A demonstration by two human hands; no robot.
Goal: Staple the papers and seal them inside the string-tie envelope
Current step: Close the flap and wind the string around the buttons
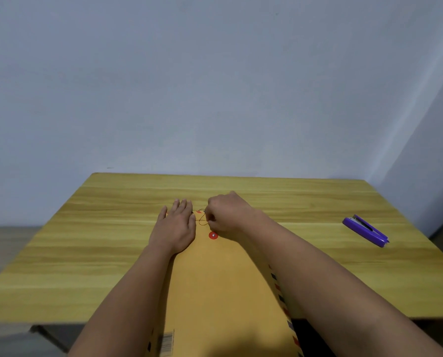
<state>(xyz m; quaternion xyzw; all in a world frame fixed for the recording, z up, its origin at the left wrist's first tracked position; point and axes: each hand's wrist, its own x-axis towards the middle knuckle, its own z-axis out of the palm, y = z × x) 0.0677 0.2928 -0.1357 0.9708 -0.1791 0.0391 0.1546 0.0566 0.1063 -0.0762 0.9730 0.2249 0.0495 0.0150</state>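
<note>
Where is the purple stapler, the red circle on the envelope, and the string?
stapler [365, 230], head view, on its purple top.
red circle [213, 235], head view, on its middle.
string [202, 219], head view, on the thin loop between the hands.

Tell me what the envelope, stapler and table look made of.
Envelope: matte brown kraft paper, by its flat, dull face. Stapler: glossy purple plastic, with a grey, probably metal, inner part. Table: yellowish wood grain, likely laminate given the even, smooth streaks.
</note>
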